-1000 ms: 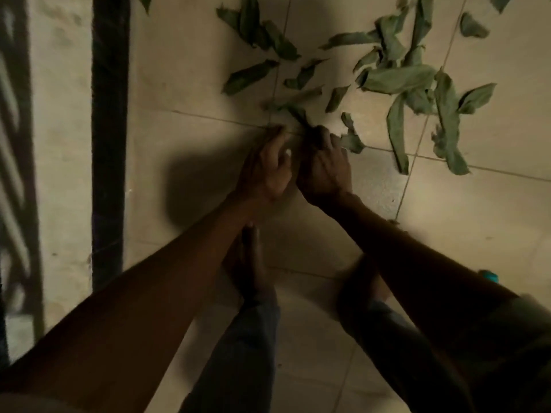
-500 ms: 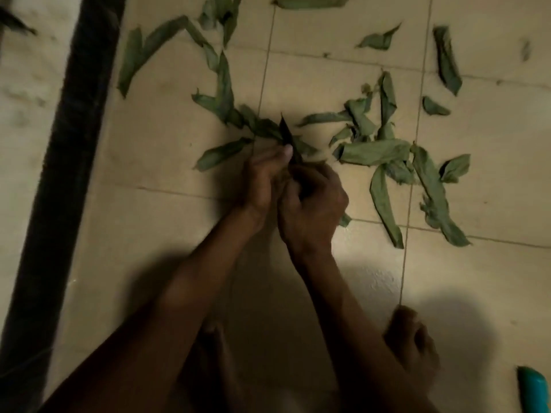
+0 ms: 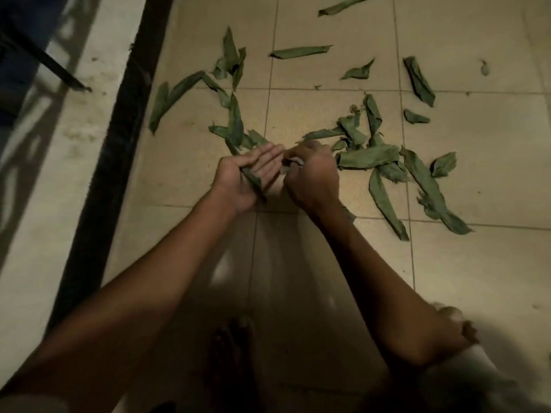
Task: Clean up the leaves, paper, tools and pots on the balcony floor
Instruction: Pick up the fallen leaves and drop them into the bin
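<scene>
Several green leaves lie scattered on the beige tiled floor point(image 3: 328, 254). My left hand point(image 3: 247, 177) is turned palm up with its fingers fairly straight, and a long leaf point(image 3: 252, 181) lies across the palm under the thumb. My right hand point(image 3: 313, 177) sits just to its right, fingers curled, pinching a small leaf piece point(image 3: 293, 161) near the left fingertips. A large flat leaf point(image 3: 368, 156) lies right beside the right hand. A cluster of leaves point(image 3: 235, 126) lies just beyond the left hand.
A dark strip point(image 3: 119, 138) runs along the floor's left edge, with a pale ledge point(image 3: 59, 162) beyond it. My bare feet point(image 3: 232, 338) stand on the tiles below the arms. More leaves point(image 3: 299, 51) lie farther off, toward the top.
The view has shifted, so the leaves sit lower and nearer. My left hand has turned palm up with a leaf across it. My right hand stays close beside it, curled.
</scene>
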